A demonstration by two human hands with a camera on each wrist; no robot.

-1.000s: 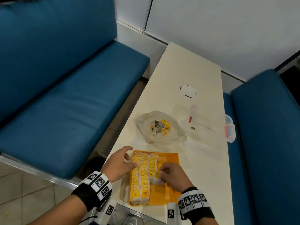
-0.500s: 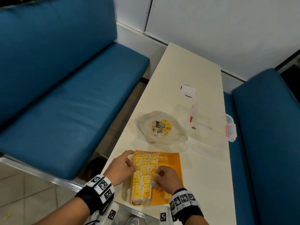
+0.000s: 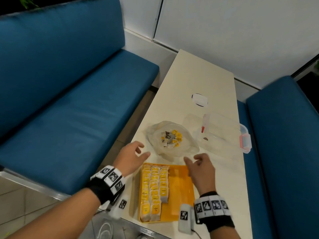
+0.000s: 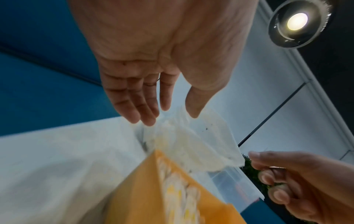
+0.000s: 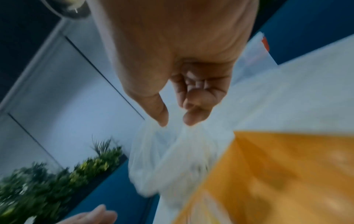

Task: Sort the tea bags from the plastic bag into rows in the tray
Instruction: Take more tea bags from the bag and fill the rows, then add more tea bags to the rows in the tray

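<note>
An orange tray point(image 3: 179, 192) lies at the table's near edge with three rows of yellow-labelled tea bags point(image 3: 154, 190) along its left side. Beyond it sits a clear plastic bag point(image 3: 172, 140) with several tea bags point(image 3: 172, 138) inside. My left hand point(image 3: 133, 155) hovers left of the bag, fingers straight and empty, as the left wrist view point(image 4: 145, 97) confirms. My right hand point(image 3: 198, 165) hovers over the tray's far right corner, just short of the bag, fingers loosely curled and holding nothing point(image 5: 184, 109). The bag point(image 4: 193, 141) and tray point(image 5: 287, 174) appear blurred in the wrist views.
A clear plastic box point(image 3: 222, 133) with pink clasps stands right of the bag. A small white oval object point(image 3: 199, 100) lies farther back on the cream table point(image 3: 195, 75). Blue benches point(image 3: 69, 109) flank the table on both sides.
Both hands have left the tray and moved forward toward the plastic bag. The right hand let go of the tea bag it was placing in the third row.
</note>
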